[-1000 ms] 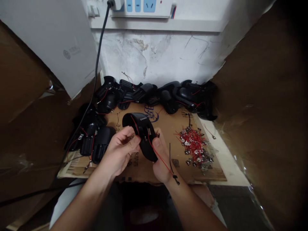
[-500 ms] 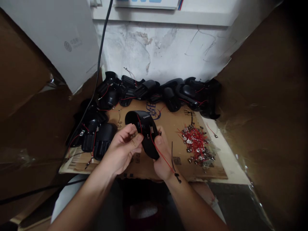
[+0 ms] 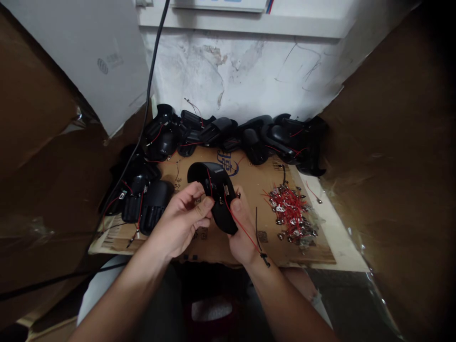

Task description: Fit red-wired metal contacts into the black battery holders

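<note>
A curved black plastic housing [image 3: 223, 213] is gripped by my right hand [image 3: 242, 232], whose thumb presses along its right edge. My left hand [image 3: 188, 216] is closed at the housing's left side, with thumb and forefinger pinched on a thin red wire [image 3: 209, 178] that runs down the inside of the shell. The very tip of that wire is hidden by the fingers. A second red wire [image 3: 244, 229] leaves the housing's middle and trails over my right wrist, with a small dark connector piece [image 3: 264, 259] at its end.
Several similar black housings [image 3: 254, 145] line the back of the cardboard-topped board [image 3: 256, 190], and more [image 3: 155, 206] sit at the left. A heap of red wires with metal contacts [image 3: 290, 211] lies at the right. Cardboard walls [image 3: 388, 156] flank both sides, and a black cable [image 3: 151, 71] hangs at the left.
Almost nothing differs. The view has shifted slightly, and both hands keep the same hold on the housing and wire.
</note>
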The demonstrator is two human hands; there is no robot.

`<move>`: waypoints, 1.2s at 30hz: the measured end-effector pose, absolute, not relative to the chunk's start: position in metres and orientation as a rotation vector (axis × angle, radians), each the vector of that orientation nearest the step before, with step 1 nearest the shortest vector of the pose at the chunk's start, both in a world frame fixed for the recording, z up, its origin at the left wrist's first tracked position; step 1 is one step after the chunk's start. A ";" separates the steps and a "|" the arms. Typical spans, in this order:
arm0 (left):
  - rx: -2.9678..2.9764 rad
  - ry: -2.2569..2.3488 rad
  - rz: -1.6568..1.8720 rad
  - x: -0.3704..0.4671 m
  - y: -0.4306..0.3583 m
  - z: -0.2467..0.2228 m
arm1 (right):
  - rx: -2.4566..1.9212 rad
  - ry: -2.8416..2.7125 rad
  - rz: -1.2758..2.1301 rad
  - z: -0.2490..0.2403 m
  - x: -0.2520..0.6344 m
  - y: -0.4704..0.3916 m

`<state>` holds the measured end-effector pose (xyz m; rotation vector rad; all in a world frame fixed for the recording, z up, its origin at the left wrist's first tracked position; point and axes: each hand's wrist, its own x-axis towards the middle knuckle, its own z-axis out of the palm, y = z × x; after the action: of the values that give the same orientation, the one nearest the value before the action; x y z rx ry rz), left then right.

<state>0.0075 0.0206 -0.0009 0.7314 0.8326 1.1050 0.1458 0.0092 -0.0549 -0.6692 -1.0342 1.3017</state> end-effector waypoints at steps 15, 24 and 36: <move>0.994 0.876 1.096 0.000 0.021 0.004 | -0.699 -1.140 1.151 -0.047 0.150 0.011; 0.922 0.929 1.160 0.008 0.020 -0.001 | -0.726 -1.252 1.115 -0.041 0.152 0.009; 1.047 0.931 1.081 0.005 0.011 0.001 | -0.752 -1.326 0.944 -0.049 0.151 0.003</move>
<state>0.0048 0.0114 0.0009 1.0466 0.9312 1.0808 0.1509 0.0028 -0.0491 -0.7523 -1.3258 0.9441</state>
